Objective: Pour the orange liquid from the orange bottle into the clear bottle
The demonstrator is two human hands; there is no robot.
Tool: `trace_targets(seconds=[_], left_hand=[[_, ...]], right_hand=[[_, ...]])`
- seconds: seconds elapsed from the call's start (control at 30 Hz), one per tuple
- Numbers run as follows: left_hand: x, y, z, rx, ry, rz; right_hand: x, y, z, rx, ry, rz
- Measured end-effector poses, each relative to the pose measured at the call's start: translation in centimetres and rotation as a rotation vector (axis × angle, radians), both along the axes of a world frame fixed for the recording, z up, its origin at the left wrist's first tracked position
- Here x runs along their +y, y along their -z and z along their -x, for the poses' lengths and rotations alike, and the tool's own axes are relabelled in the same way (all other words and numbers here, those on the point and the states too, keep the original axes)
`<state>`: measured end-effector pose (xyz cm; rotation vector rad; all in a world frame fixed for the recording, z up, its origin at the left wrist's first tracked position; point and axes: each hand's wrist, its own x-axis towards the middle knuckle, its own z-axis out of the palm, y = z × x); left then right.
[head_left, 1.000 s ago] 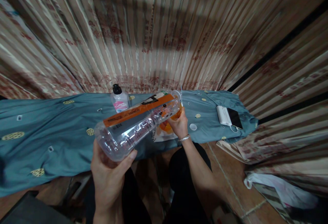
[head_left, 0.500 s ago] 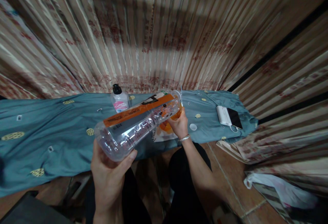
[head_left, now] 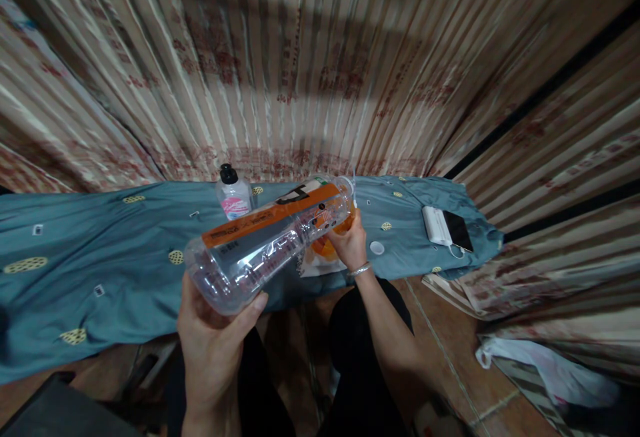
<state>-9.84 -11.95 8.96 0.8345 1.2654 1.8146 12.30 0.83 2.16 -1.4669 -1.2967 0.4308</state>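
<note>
My left hand [head_left: 213, 350] is wrapped round the base of a large clear plastic bottle [head_left: 270, 250] with an orange and grey label. The bottle tilts, its neck up and to the right, and looks empty or nearly so. Beside that neck, my right hand [head_left: 351, 244], with a bracelet at the wrist, closes round an orange container [head_left: 346, 225], mostly hidden by the bottle and fingers. Below it an orange and white packet-like thing [head_left: 323, 265] shows in part on the cloth. Just right of my right hand lies a round white cap [head_left: 377, 248].
A squat clear bottle [head_left: 234, 194] with a black cap and pink label stands behind on the teal patterned cloth [head_left: 135, 244]. A white power bank [head_left: 436, 225] and dark phone [head_left: 458, 231] lie at the right, joined by a cable. Pleated curtains [head_left: 320, 57] hang close behind.
</note>
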Motion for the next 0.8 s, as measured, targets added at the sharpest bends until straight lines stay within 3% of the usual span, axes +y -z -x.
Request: trace_targets(seconds=[0.8], left_hand=[[-0.07, 0.03, -0.01, -0.017, 0.016, -0.019]], right_hand=[[0.01, 0.09, -0.02, -0.01, -0.005, -0.004]])
